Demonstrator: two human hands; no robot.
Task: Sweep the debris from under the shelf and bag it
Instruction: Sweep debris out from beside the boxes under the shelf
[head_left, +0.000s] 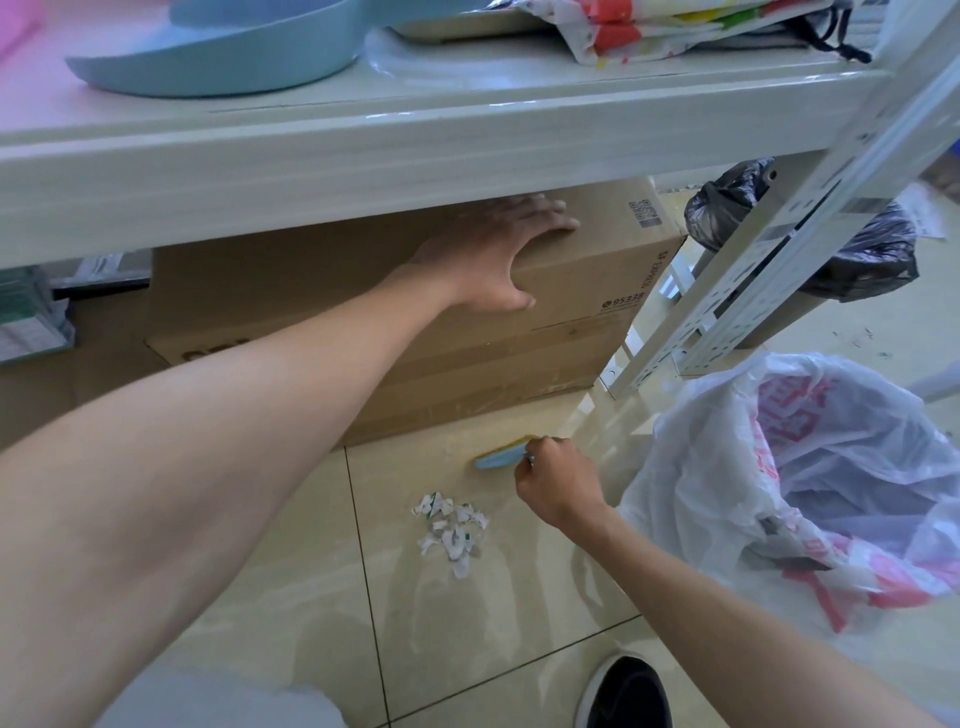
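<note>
A small pile of torn white paper scraps (451, 527) lies on the beige tile floor in front of the white shelf (363, 156). My right hand (558, 483) is closed around a small light-blue brush (501, 457), whose head rests on the floor just above and right of the scraps. My left hand (498, 249) lies flat, fingers spread, on the top front edge of a cardboard box (571, 322) that sits under the shelf. An open white plastic bag with red print (810, 467) stands on the floor to the right.
A light-blue dustpan (218, 52) and a colourful bag (649, 26) lie on the shelf top. A black rubbish bag (862, 254) sits behind the perforated shelf leg (727, 291). My black shoe (623, 696) is at the bottom edge.
</note>
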